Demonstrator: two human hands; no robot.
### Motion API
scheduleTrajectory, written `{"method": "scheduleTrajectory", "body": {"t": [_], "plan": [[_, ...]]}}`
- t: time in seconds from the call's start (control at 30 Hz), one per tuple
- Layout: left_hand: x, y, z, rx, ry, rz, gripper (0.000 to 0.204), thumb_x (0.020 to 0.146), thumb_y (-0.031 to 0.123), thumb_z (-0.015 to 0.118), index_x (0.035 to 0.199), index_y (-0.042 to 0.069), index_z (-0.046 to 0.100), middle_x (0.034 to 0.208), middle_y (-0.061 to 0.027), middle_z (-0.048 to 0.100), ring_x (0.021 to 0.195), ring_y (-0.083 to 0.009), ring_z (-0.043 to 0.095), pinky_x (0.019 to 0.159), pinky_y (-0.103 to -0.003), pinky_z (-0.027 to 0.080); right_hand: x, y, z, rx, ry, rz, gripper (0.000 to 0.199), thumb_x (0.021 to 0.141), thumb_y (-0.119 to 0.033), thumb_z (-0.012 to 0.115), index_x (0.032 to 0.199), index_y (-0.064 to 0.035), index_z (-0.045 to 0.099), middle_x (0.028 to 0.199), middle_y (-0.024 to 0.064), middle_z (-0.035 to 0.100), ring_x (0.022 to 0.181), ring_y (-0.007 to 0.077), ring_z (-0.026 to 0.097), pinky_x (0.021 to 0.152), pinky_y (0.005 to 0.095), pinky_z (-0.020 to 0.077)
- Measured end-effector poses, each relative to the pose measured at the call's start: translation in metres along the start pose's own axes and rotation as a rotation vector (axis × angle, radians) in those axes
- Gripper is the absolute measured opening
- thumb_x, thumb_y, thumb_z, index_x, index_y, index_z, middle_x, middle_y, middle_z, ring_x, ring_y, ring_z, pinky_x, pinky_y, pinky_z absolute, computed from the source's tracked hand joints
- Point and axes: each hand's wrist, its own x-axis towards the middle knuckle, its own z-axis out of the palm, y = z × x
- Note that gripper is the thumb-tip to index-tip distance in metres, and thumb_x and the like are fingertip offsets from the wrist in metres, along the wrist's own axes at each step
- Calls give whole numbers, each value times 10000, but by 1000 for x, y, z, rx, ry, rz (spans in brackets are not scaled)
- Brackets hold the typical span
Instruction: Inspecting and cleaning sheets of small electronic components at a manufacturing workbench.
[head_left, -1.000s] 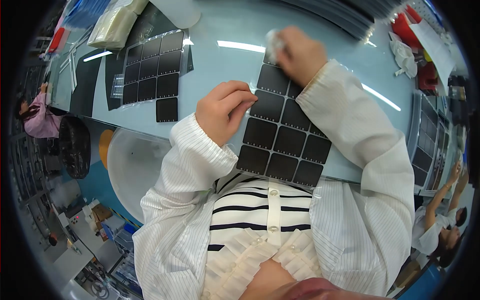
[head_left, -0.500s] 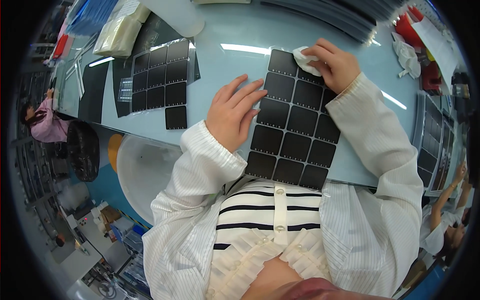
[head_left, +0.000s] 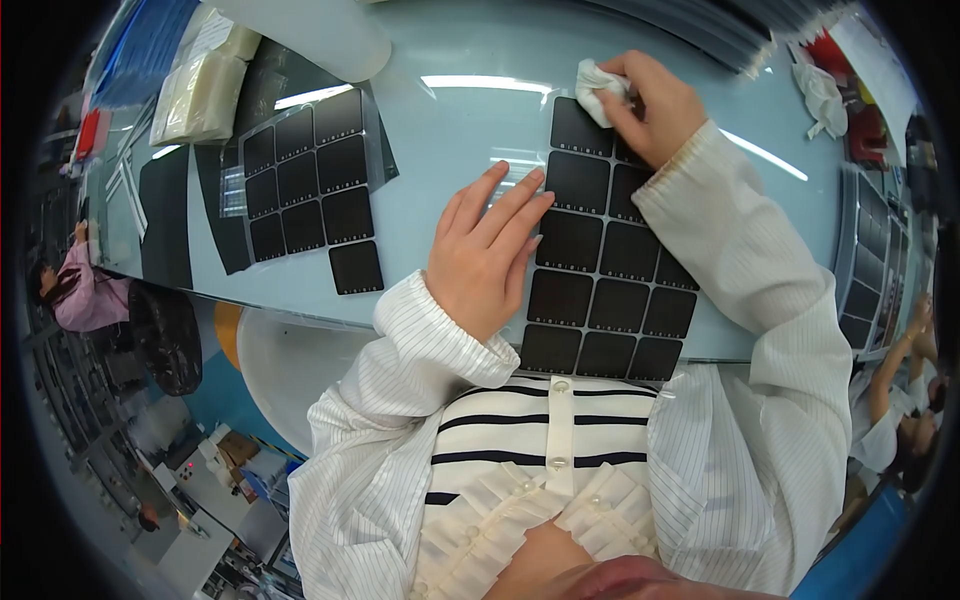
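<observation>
A sheet of black rounded-square panels point(head_left: 570, 240) lies on the pale blue table before me, its near end at the table edge. At its left edge my left hand point(head_left: 482, 245) rests with fingers stretched out, the fingertips touching the sheet. My right hand point(head_left: 655, 105) grips a crumpled white wiping cloth point(head_left: 594, 88) at the sheet's far end. The cloth covers part of the far edge of the upper panels. My right sleeve hides some panels on the right side.
Left on the table lies a smaller black-panel sheet point(head_left: 305, 178), with a single black square point(head_left: 356, 267) below it. Behind it sit a clear-wrapped pale stack point(head_left: 197, 95) and a white cylinder point(head_left: 330, 40). Another crumpled cloth point(head_left: 820, 97) lies far right; a white bin point(head_left: 290, 370) stands below the edge.
My right hand and the cloth have moved slightly left and away from me, to the sheet's far edge. My left hand stays spread at the sheet's left edge. The view has shifted.
</observation>
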Motion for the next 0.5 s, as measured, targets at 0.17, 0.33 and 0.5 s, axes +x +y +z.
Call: {"method": "scheduleTrajectory", "body": {"t": [0.17,0.33,0.5], "plan": [[-3,-2,1,-11,7,-4,401,723,13,581,1121,33,540,1230,-92,505,1171,-330,420,927,-428,365,5,-13,13,-91,23,83,238,763,-156,611,970,-60,543,778,126,586,664,304,604,584,353,486],[-6,-3,3,-2,17,8,392,735,19,578,1125,32,535,1232,-98,499,1176,-330,414,939,-440,357,5,-17,15,-64,-17,45,192,776,-119,608,931,-23,544,838,123,589,645,256,619,554,307,491],[-7,-2,4,7,41,23,388,734,17,579,1120,31,535,1233,-95,497,1179,-324,412,952,-440,350,2,-18,14,-191,165,96,210,769,-145,620,920,-23,539,833,138,589,653,288,613,581,340,492]]}}
